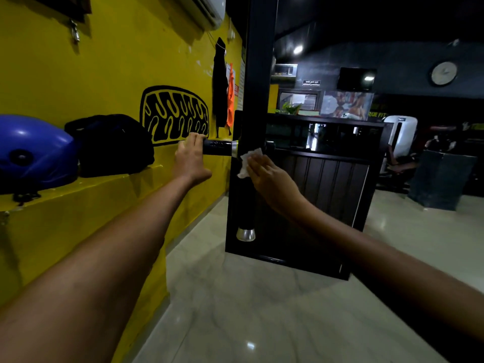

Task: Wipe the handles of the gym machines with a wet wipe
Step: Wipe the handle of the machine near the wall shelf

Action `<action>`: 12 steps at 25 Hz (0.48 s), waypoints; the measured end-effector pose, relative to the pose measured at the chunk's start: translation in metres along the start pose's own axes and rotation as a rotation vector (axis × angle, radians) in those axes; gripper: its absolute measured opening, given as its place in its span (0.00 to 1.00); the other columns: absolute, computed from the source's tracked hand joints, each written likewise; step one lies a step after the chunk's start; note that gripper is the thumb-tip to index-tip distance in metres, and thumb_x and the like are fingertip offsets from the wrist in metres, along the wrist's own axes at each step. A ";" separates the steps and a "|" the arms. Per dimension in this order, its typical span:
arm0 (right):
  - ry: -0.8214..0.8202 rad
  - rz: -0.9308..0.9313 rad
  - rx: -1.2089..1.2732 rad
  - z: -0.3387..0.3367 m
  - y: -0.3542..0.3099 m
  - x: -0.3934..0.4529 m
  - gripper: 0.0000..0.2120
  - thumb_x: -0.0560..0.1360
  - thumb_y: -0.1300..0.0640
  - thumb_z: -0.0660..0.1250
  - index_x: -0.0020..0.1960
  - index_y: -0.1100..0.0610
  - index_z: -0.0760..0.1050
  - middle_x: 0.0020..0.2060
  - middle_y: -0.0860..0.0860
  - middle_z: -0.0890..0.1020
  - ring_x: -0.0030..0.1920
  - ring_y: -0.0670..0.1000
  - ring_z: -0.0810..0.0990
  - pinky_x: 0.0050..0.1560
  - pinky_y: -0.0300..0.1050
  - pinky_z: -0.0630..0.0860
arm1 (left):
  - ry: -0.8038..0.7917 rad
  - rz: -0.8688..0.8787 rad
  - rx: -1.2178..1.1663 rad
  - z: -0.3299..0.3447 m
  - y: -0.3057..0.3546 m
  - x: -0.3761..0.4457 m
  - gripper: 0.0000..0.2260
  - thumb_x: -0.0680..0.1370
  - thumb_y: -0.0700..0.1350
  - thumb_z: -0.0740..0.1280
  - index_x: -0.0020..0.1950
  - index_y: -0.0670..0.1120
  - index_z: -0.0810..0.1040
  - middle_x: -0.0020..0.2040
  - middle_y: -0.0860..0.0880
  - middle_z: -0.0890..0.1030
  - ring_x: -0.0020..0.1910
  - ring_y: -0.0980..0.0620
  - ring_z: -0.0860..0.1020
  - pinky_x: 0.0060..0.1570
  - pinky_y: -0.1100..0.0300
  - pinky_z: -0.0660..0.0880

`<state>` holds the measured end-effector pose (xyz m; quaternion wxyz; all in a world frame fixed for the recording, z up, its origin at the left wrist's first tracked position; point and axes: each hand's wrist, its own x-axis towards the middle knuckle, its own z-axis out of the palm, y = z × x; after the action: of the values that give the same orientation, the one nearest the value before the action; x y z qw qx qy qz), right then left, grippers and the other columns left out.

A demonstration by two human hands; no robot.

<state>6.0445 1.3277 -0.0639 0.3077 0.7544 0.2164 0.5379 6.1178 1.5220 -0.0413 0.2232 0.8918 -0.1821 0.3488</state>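
Observation:
A black machine frame (259,74) stands upright ahead of me. From it a horizontal black handle (217,147) with a silver collar sticks out to the left. My left hand (190,158) grips the outer end of that handle. A second black handle (245,205) with a silver end cap hangs down below. My right hand (267,174) holds a white wet wipe (247,159) against the top of this vertical handle, next to the frame; its fingers lie fairly straight over the wipe.
A yellow wall (104,74) with a ledge runs along my left, carrying a blue ball (34,150) and a black bag (112,142). A dark panel (327,192) stands behind the handles. Pale tiled floor (262,310) stretches below, with more machines at the far right.

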 end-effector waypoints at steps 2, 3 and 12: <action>0.006 0.148 0.072 0.007 -0.020 -0.016 0.19 0.65 0.68 0.67 0.57 0.66 0.77 0.56 0.63 0.80 0.56 0.58 0.80 0.58 0.50 0.73 | -0.013 -0.001 0.007 0.000 0.002 -0.001 0.32 0.68 0.36 0.68 0.70 0.43 0.62 0.66 0.45 0.65 0.60 0.44 0.67 0.49 0.59 0.69; 0.004 0.196 0.123 0.009 -0.032 -0.026 0.20 0.66 0.69 0.65 0.57 0.67 0.77 0.56 0.63 0.79 0.57 0.59 0.79 0.58 0.50 0.73 | -0.010 -0.004 0.013 0.000 0.001 -0.001 0.31 0.68 0.36 0.68 0.70 0.44 0.62 0.66 0.45 0.65 0.60 0.44 0.67 0.47 0.60 0.68; 0.026 0.394 0.456 -0.024 -0.045 -0.026 0.20 0.65 0.72 0.68 0.57 0.67 0.77 0.55 0.64 0.80 0.54 0.63 0.80 0.56 0.52 0.71 | 0.027 -0.021 0.023 0.003 0.002 -0.004 0.30 0.69 0.36 0.67 0.70 0.44 0.63 0.66 0.46 0.65 0.59 0.44 0.67 0.42 0.62 0.66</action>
<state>6.0132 1.3480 -0.1071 0.0174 0.8245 0.1850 0.5345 6.1161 1.5198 -0.0453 0.2190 0.8913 -0.1658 0.3608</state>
